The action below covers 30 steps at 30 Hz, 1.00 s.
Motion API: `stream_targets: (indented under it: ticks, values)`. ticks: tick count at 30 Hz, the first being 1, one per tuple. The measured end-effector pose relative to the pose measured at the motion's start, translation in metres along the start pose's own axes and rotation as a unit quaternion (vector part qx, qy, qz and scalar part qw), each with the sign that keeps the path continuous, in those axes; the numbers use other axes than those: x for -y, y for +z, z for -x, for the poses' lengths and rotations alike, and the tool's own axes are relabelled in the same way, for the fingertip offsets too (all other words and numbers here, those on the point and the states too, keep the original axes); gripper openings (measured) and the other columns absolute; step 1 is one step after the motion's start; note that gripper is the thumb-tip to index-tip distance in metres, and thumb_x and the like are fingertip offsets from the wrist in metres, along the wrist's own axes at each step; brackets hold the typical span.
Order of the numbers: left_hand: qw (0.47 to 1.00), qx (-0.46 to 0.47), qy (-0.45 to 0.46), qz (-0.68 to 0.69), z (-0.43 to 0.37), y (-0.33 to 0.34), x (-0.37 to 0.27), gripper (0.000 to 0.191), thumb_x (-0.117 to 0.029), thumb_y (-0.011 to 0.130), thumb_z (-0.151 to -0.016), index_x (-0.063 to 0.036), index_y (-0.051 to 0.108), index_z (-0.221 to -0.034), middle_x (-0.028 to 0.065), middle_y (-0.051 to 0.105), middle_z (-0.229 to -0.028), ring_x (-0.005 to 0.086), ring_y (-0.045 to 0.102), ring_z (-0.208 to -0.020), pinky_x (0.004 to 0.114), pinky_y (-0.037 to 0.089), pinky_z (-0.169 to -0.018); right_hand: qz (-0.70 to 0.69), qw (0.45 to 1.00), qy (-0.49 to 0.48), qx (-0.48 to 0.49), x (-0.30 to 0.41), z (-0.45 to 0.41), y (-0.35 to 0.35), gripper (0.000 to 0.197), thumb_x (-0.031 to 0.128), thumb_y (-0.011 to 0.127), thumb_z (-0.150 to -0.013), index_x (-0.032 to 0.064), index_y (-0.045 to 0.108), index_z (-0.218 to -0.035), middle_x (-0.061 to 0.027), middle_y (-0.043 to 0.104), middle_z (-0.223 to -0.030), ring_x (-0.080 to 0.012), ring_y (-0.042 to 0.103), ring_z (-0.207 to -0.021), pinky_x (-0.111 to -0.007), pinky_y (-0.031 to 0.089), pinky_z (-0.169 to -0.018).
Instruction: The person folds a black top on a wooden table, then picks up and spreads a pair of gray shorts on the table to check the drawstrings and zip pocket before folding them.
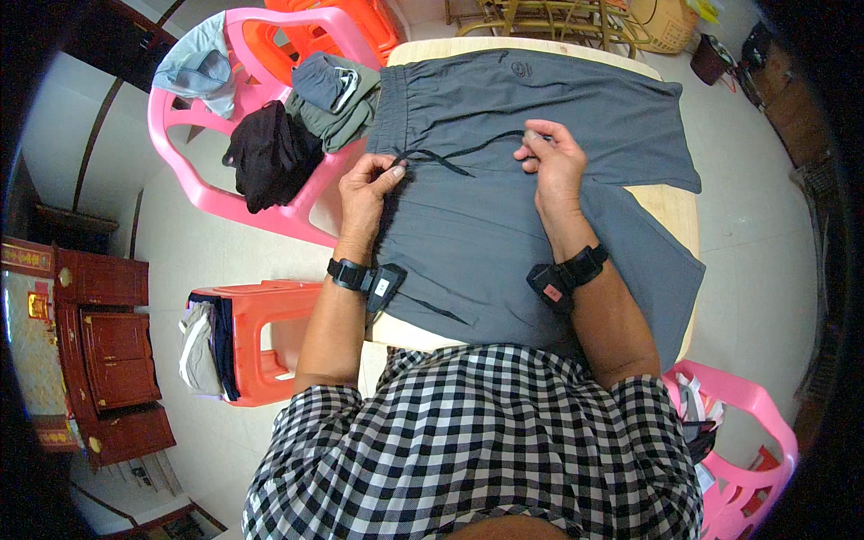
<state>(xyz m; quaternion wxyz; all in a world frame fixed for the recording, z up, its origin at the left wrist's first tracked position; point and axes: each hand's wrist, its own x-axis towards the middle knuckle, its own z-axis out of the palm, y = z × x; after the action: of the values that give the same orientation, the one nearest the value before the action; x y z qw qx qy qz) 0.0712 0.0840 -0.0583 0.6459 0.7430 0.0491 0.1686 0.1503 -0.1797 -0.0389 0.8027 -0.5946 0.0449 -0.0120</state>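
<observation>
A pair of grey shorts point(472, 216) lies spread on a light wooden table point(665, 209), its elastic waistband point(391, 101) at the left and its legs to the right. My left hand point(364, 192) pinches the black drawstring point(432, 156) near the waistband between thumb and fingers. From there the cord runs right across the fabric to my right hand point(555, 158), whose thumb and fingertips pinch it above the shorts. One loose end of the cord lies on the cloth between my hands. Both wrists wear black straps with small devices.
Left of the table, a pink plastic chair point(196, 182) holds a black garment point(273, 155), folded clothes point(334, 98) and a light blue cloth point(196, 67). Below it stands a red stool point(250, 337) with garments over its edge. Another pink chair point(763, 405) is at the lower right.
</observation>
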Motion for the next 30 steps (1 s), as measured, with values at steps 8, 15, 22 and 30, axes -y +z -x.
stream_targets:
  ticks: [8,15,22,30]
  values:
    - [0.974,0.064,0.165,-0.143,0.005,0.007,-0.011,0.016,-0.001,0.075,-0.078,-0.0009,0.072,-0.093,0.005,0.067,-0.089,0.0192,0.061,-0.092,0.03,0.047,-0.083,0.366,0.806,-0.402,0.235,0.007,0.038,0.028,0.052,0.005,0.071,-0.075,0.0133,0.063,-0.126,-0.0101,0.059,-0.126,-0.0299,0.058,-0.113,-0.037,0.048,-0.095]
    - [0.941,0.142,0.234,-0.2,0.008,0.01,-0.02,0.014,-0.005,0.078,-0.072,-0.0031,0.073,-0.085,0.004,0.066,-0.081,0.0219,0.054,-0.079,0.033,0.042,-0.074,0.37,0.799,-0.275,0.386,0.001,0.055,0.034,0.084,0.008,0.074,-0.075,0.0184,0.038,-0.15,-0.0081,0.059,-0.13,-0.0308,0.055,-0.116,-0.042,0.044,-0.099]
    - [0.958,0.109,0.215,-0.154,0.016,0.017,-0.033,0.014,0.0,0.074,-0.073,-0.0017,0.073,-0.086,0.0047,0.065,-0.08,0.0203,0.058,-0.078,0.031,0.046,-0.071,0.406,0.8,-0.301,0.322,-0.019,0.046,0.034,0.032,0.012,0.07,-0.08,0.0103,0.066,-0.112,-0.0063,0.065,-0.095,-0.027,0.061,-0.095,-0.04,0.05,-0.082]
    - [0.904,-0.085,0.065,-0.413,0.033,-0.003,-0.037,0.045,-0.017,0.089,-0.063,-0.0017,0.069,-0.101,0.0111,0.063,-0.086,0.0249,0.06,-0.08,0.035,0.05,-0.073,0.044,0.957,0.04,0.284,-0.001,0.03,0.017,0.015,0.016,0.063,-0.094,0.0019,0.068,-0.097,-0.0021,0.067,-0.096,-0.0102,0.064,-0.078,-0.021,0.045,-0.065]
